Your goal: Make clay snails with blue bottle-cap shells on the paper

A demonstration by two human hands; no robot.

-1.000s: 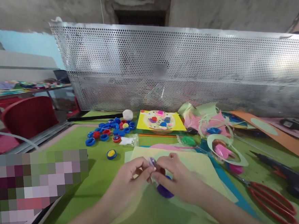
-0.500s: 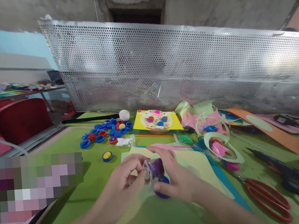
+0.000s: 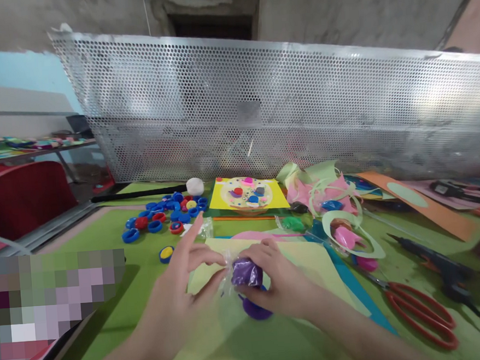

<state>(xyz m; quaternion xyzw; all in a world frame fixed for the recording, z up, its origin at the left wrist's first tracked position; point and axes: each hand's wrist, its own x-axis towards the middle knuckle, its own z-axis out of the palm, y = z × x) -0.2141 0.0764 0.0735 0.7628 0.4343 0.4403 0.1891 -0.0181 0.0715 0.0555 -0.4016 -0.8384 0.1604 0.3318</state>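
Observation:
Between my hands, over the pale yellow sheet, is a clear plastic packet of purple modelling clay (image 3: 246, 273). My right hand (image 3: 277, 279) wraps round its right side, thumb below and fingers above. At the packet's left end, my left hand (image 3: 185, 282) pinches the crumpled clear plastic between thumb and a finger, its index finger raised. Just under the packet sits a round, dark blue-purple piece (image 3: 257, 309), partly hidden by my right thumb; whether my hand touches it I cannot tell.
Blue and red bottle caps (image 3: 155, 226) lie in a heap at the back left. A decorated plate (image 3: 245, 204) rests on a yellow card. To the right are red-handled scissors (image 3: 421, 310), a glue gun (image 3: 434, 259) and paper scraps (image 3: 306, 189). A perforated metal panel (image 3: 218, 104) stands behind.
My left hand has opened out with its index finger lifted, still pinching the plastic end. The purple packet has turned and shifted slightly left. The view has moved slightly right.

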